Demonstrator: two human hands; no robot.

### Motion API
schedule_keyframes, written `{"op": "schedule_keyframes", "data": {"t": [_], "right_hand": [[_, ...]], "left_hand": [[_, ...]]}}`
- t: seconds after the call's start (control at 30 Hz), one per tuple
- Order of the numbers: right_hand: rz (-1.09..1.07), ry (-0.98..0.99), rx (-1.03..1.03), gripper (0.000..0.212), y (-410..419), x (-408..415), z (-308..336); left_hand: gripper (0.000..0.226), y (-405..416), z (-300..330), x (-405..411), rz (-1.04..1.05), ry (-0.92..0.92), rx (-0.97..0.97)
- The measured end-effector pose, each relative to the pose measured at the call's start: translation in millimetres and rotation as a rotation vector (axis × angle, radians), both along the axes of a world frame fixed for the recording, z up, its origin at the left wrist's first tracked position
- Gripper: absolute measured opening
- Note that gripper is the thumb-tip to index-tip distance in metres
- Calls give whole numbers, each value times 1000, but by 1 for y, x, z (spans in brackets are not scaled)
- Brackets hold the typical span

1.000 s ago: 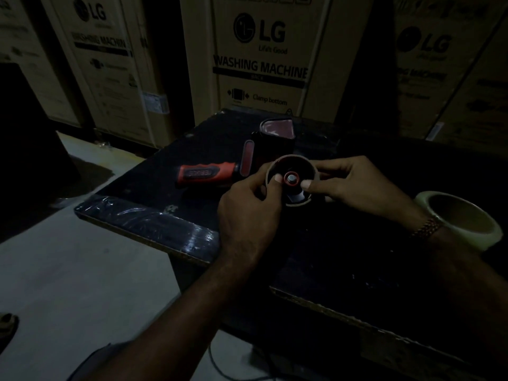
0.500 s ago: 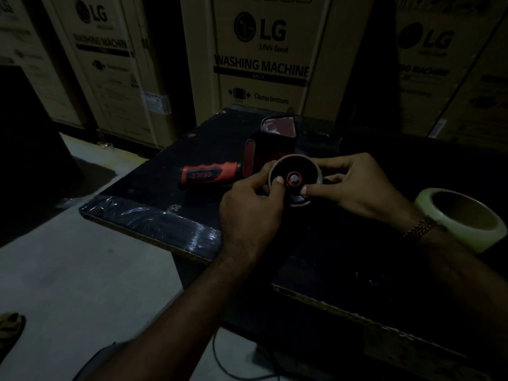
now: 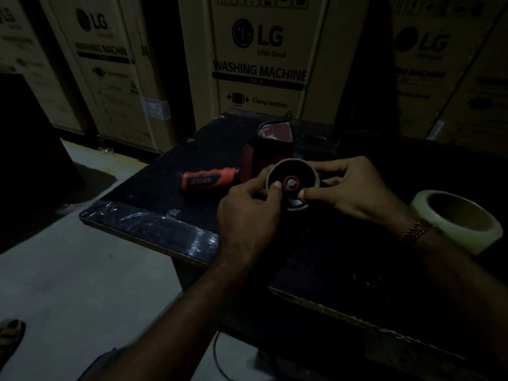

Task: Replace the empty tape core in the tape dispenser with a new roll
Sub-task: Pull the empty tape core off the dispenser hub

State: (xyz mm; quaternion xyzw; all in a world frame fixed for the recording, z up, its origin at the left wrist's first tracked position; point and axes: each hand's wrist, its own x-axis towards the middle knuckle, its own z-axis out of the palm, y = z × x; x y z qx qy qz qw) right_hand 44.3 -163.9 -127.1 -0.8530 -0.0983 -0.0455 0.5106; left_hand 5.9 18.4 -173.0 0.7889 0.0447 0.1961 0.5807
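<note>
A red and black tape dispenser (image 3: 211, 180) lies on its side on the dark table (image 3: 154, 188), handle pointing left. The empty cardboard core (image 3: 299, 171) sits on the dispenser's wheel, around a red hub (image 3: 290, 184). My left hand (image 3: 248, 215) grips the core's left rim, thumb beside the hub. My right hand (image 3: 354, 188) holds the core's right rim, thumb on the wheel face just right of the hub. A new roll of clear tape (image 3: 461, 220) lies flat on the table right of my right wrist.
Tall LG washing machine cartons (image 3: 261, 59) stand close behind the table. The table's plastic-wrapped front-left edge (image 3: 148, 229) drops to a pale floor (image 3: 82, 284). A foot (image 3: 9, 332) shows at the lower left. The scene is dim.
Both hands stay on the core with only small finger shifts around the hub. The camera has drifted slightly; the dispenser and the new roll have not moved.
</note>
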Motion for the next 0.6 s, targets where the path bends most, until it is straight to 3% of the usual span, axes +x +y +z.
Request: {"op": "schedule_keyframes", "data": {"t": [0.13,0.33,0.6], "right_hand": [[167,55,53,42,-1,-4,5],[-7,-91,48,30,4,-3,-5],[-30,-82,35,32,7,-9,0]], "left_hand": [[24,2,2,-3,-56,-37,22],[23,4,3,-4,-104,-46,24],[29,5,-2,0,-116,-37,-2]]}}
